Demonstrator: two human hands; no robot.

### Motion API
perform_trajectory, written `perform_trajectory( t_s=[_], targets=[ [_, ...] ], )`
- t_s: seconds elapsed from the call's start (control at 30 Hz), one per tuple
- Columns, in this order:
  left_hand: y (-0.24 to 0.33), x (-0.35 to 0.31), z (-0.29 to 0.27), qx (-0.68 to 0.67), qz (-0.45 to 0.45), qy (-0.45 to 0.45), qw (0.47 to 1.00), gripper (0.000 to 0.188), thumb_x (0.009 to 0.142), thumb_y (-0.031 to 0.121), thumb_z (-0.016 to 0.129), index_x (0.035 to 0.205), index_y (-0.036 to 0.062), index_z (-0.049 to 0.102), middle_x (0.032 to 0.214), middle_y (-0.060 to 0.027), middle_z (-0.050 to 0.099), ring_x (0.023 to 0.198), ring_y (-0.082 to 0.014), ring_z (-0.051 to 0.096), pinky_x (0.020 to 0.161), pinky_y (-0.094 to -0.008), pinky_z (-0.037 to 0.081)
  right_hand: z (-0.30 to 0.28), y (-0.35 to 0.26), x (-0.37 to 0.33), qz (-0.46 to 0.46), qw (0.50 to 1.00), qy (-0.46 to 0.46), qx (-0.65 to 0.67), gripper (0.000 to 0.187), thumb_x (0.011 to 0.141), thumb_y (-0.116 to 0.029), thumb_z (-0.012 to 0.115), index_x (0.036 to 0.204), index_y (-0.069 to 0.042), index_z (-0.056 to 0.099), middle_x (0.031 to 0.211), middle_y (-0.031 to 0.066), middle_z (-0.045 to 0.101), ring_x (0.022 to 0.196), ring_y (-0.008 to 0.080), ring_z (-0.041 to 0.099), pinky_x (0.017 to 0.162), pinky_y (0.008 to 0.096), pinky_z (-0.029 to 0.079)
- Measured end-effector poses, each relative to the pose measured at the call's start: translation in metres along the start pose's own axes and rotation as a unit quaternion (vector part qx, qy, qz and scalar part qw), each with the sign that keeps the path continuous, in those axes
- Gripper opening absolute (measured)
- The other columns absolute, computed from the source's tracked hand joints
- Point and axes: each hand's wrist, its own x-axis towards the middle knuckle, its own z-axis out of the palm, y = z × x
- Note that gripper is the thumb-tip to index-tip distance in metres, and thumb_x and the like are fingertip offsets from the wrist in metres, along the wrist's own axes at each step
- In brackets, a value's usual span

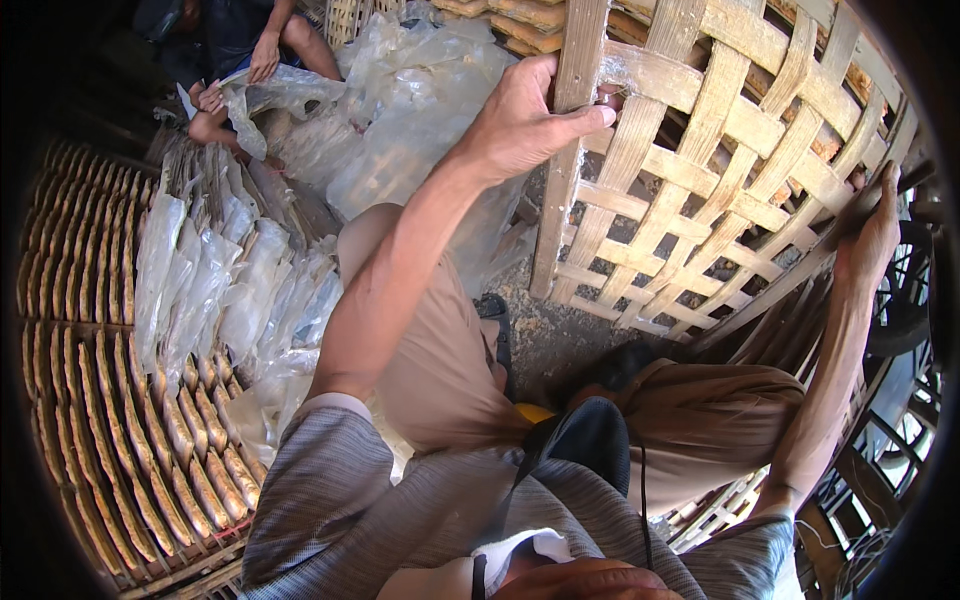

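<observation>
A woven bamboo tray (pixel 690 180) with a wooden frame stands tilted up in front of me, at the upper right. My left hand (pixel 520 122) is closed round its left frame rail, the thumb lying across the front of the lattice and the fingers passing behind. At the tray's right edge, my right hand (pixel 872 235) rests against the frame with its fingertips near the corner. Some of that hand's fingers are hidden behind the edge, so its hold shows only in part. Through the lattice gaps, dark and brownish patches are visible.
Long rows of thin brown slabs (pixel 100 420) stand on racks at the left. Crumpled clear plastic sheets (pixel 420 110) lie beyond them, with more draped over the rows. Another person's hand (pixel 265 55) is at the upper left. Stacked brown slabs (pixel 515 25) sit behind the tray.
</observation>
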Motion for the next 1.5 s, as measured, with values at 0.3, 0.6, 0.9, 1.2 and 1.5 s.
perform_trajectory(
  t_s=[0.3, 0.6, 0.9, 1.2, 1.5],
  targets=[
    [0.001, 0.0, -0.001, -0.029, -0.031, -0.023, 0.999, 0.035, 0.088, 0.011, 0.083, 0.118, 0.0008, 0.069, 0.113, -0.0106, 0.075, 0.104, -0.016, 0.071, 0.097, -0.0362, 0.057, -0.006, 0.001, 0.01, 0.026, 0.999, -0.017, -0.033, 0.051, 0.102, -0.041, 0.068, 0.132, 0.0, 0.063, 0.115, 0.0064, 0.066, 0.101, 0.0144, 0.064, 0.09, 0.0298, 0.052],
    [-0.008, -0.011, -0.01, 0.061, -0.094, -0.146, 0.983, 0.037, 0.09, 0.013, 0.081, 0.123, -0.0029, 0.071, 0.112, -0.0133, 0.076, 0.104, -0.0171, 0.071, 0.096, -0.0331, 0.056, -0.018, 0.004, 0.02, -0.009, 1.0, -0.011, 0.027, 0.044, 0.103, -0.039, 0.066, 0.133, -0.007, 0.061, 0.114, 0.0042, 0.065, 0.103, 0.0134, 0.062, 0.093, 0.0289, 0.05],
    [-0.02, -0.021, -0.016, 0.195, -0.167, -0.213, 0.943, 0.037, 0.089, 0.016, 0.082, 0.119, -0.0038, 0.074, 0.11, -0.0132, 0.078, 0.099, -0.017, 0.071, 0.092, -0.0334, 0.056, -0.042, 0.004, 0.037, 0.014, 0.999, 0.001, 0.032, 0.05, 0.103, -0.037, 0.066, 0.142, -0.007, 0.056, 0.126, 0.0063, 0.064, 0.112, 0.0178, 0.062, 0.101, 0.0331, 0.049],
    [-0.015, -0.02, 0.0, 0.012, -0.046, 0.0, 0.999, 0.032, 0.105, 0.032, 0.064, 0.119, 0.0031, 0.07, 0.096, -0.0056, 0.074, 0.093, -0.013, 0.069, 0.087, -0.0326, 0.056, -0.056, -0.002, 0.047, 0.008, 0.997, 0.026, 0.071, 0.046, 0.107, -0.034, 0.06, 0.145, -0.009, 0.053, 0.135, 0.007, 0.062, 0.12, 0.021, 0.061, 0.109, 0.0393, 0.048],
    [-0.003, -0.011, 0.004, -0.085, 0.021, -0.041, 0.995, 0.032, 0.101, 0.01, 0.067, 0.131, 0.0004, 0.061, 0.108, -0.0049, 0.072, 0.103, -0.0129, 0.067, 0.095, -0.0305, 0.054, -0.045, -0.013, 0.034, -0.029, 0.997, 0.039, 0.059, 0.053, 0.107, -0.037, 0.059, 0.149, -0.008, 0.048, 0.137, 0.0097, 0.06, 0.122, 0.0219, 0.06, 0.109, 0.04, 0.047]
  ],
)
